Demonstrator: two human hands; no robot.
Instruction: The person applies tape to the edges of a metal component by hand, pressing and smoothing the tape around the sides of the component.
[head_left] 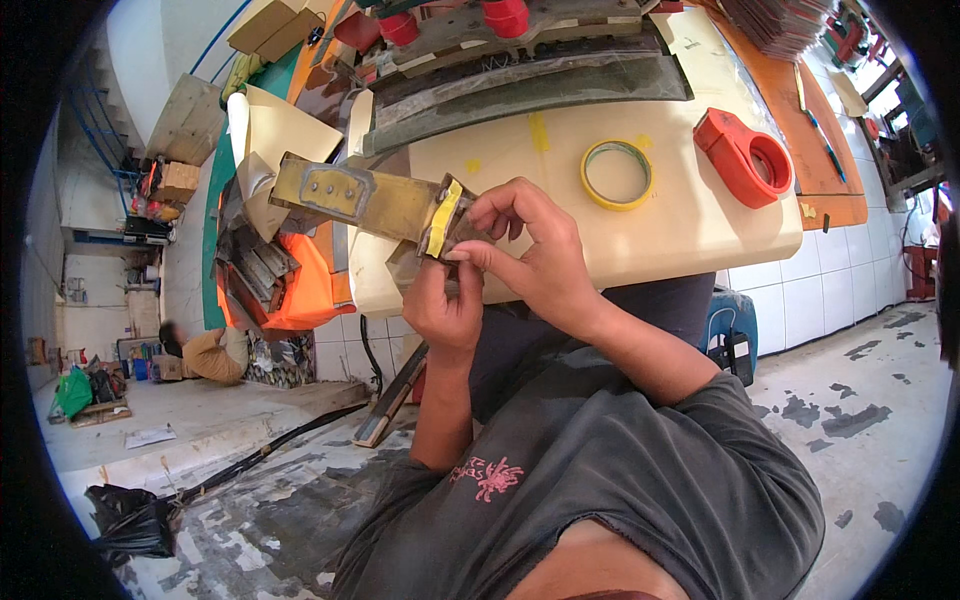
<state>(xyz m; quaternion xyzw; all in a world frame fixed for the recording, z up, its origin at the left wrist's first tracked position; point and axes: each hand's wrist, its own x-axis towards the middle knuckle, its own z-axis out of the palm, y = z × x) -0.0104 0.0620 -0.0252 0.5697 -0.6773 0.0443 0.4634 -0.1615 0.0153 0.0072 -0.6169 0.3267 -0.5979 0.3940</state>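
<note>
A: Starting at the left, what sticks out past the table (700,225)?

B: A flat brass-coloured metal bar (350,198) with small holes near its far end. It lies almost level in the air, left of the table's near edge and in front of it, and its right end runs into the person's hands.

A: What is on that right end?

B: A strip of yellow tape (441,218), set across the bar, just where the hands meet it.

A: And the left hand (442,305)?

B: It comes up from below the bar, fingers closed around the bar's lower right end, holding it up. It sits below the tape strip and in front of the table's front edge.

A: The right hand (535,255)?

B: Just right of the tape strip, over the table's near edge. Its thumb and forefinger are pinched narrow on the strip, touching it; the other fingers curl loosely above.

A: Further right on the table?

B: A roll of yellow tape (617,174) lies flat on the cream surface, near the right hand but apart from it. Beyond it, toward the table's right end, stands a red plastic ring-shaped part (745,157), well apart from the hands.
</note>
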